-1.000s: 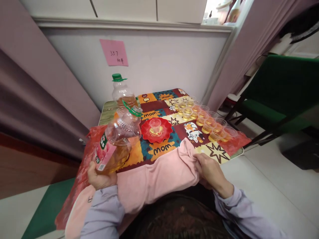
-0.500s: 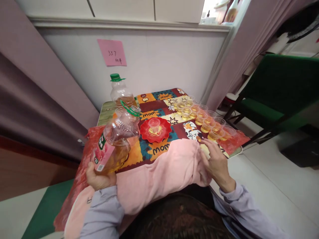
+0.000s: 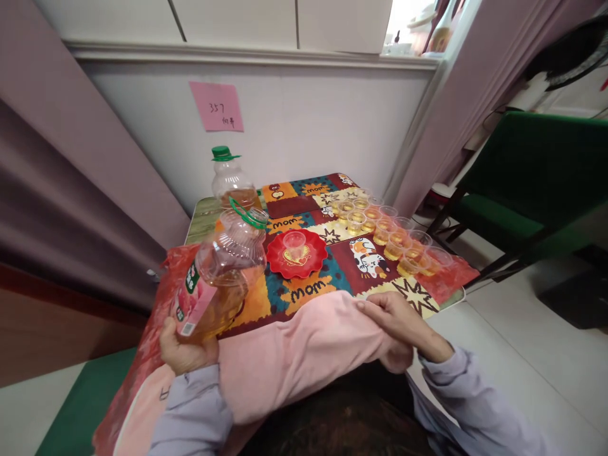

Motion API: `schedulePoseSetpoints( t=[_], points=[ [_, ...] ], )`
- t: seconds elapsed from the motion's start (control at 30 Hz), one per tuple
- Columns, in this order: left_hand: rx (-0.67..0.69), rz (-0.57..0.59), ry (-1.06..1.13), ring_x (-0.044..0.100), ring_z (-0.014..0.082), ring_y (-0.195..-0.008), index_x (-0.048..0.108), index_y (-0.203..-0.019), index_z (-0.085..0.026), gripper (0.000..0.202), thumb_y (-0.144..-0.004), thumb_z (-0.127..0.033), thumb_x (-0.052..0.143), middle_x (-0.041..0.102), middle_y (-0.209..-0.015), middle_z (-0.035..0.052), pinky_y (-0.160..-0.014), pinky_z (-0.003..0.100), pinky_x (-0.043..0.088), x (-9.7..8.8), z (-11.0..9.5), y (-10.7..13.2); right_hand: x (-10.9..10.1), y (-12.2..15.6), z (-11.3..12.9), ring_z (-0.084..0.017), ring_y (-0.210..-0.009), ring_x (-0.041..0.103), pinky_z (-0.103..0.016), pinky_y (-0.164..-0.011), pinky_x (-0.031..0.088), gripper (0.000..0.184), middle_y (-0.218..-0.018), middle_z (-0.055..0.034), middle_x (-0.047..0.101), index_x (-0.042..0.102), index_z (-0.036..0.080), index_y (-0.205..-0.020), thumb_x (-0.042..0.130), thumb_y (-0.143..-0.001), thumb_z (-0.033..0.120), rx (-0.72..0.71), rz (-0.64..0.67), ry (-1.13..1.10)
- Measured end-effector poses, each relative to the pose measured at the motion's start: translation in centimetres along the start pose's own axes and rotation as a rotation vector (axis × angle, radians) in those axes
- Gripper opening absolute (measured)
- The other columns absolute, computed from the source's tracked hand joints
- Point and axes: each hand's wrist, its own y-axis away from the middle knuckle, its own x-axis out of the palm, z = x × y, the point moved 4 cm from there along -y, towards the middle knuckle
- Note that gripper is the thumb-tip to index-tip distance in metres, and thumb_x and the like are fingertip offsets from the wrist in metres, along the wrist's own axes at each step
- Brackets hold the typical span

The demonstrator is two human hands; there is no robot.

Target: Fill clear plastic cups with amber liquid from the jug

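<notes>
My left hand (image 3: pixel 187 348) grips the lower part of a large clear juice jug (image 3: pixel 225 278), which leans over the table's left side. Amber liquid fills its lower part; its neck carries a green handle and no cap. Along the near table edge lies a pink towel (image 3: pixel 304 354), and my right hand (image 3: pixel 396 320) has its right part pinched between thumb and fingers. Just right of the jug, a clear plastic cup (image 3: pixel 294 240) stands on a red scalloped plate (image 3: pixel 278 261). I see no amber liquid in that cup.
Several clear cups with yellow liquid (image 3: pixel 394 244) stand in rows on the right side of the patterned table mat (image 3: pixel 289 206). Behind the held jug stands a green-capped jug (image 3: pixel 232 183). A green chair (image 3: pixel 532 171) is at the right.
My right hand has moved left and closed on the towel, whose right part is drawn nearer to me. The jug stays in my left hand, and the view has shifted slightly.
</notes>
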Motion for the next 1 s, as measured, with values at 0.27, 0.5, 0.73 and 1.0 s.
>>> schedulePoseSetpoints(
  t=[0.27,0.5,0.73,1.0],
  points=[
    [-0.003,0.054,0.001,0.060,0.0284,-0.144,0.075,-0.122,-0.021,0.041,-0.089,-0.044,0.063,0.080,-0.126,-0.0004,-0.128,0.043,0.043,0.1,-0.2,0.0,-0.4,-1.0,-3.1,-0.028,-0.082,0.074,-0.035,-0.069,0.051,0.028,-0.089,-0.0082,0.080,0.077,0.026,-0.097,0.067,-0.098,0.052,0.137,-0.395,0.372],
    [0.029,-0.017,0.014,0.063,0.0307,-0.138,0.076,-0.120,-0.015,0.045,-0.087,-0.040,0.060,0.080,-0.123,0.0058,-0.123,0.046,0.047,-0.3,0.2,-0.3,-0.2,0.8,-1.5,-0.032,-0.113,0.073,-0.046,-0.101,0.055,0.037,-0.127,-0.0146,0.078,0.072,0.023,-0.130,0.054,-0.109,0.047,-0.202,-0.615,0.514],
    [0.008,0.051,0.037,0.059,0.0328,-0.146,0.074,-0.131,-0.013,0.049,-0.091,-0.036,0.057,0.077,-0.139,0.0067,-0.126,0.054,0.044,0.3,0.1,0.0,4.7,4.7,-0.4,-0.044,-0.140,0.059,-0.057,-0.107,0.051,0.084,-0.154,-0.0258,0.062,0.046,0.011,-0.161,0.042,-0.105,0.074,-0.060,-0.557,0.644],
    [0.014,0.052,0.003,0.056,0.0348,-0.148,0.071,-0.135,-0.010,0.053,-0.092,-0.039,0.057,0.073,-0.145,0.0094,-0.124,0.053,0.046,0.9,-0.3,0.1,4.7,3.1,-0.6,-0.026,-0.092,0.075,-0.037,-0.079,0.057,0.042,-0.104,-0.0108,0.079,0.072,0.023,-0.118,0.046,-0.112,0.056,-0.126,-0.494,0.397]
  ],
)
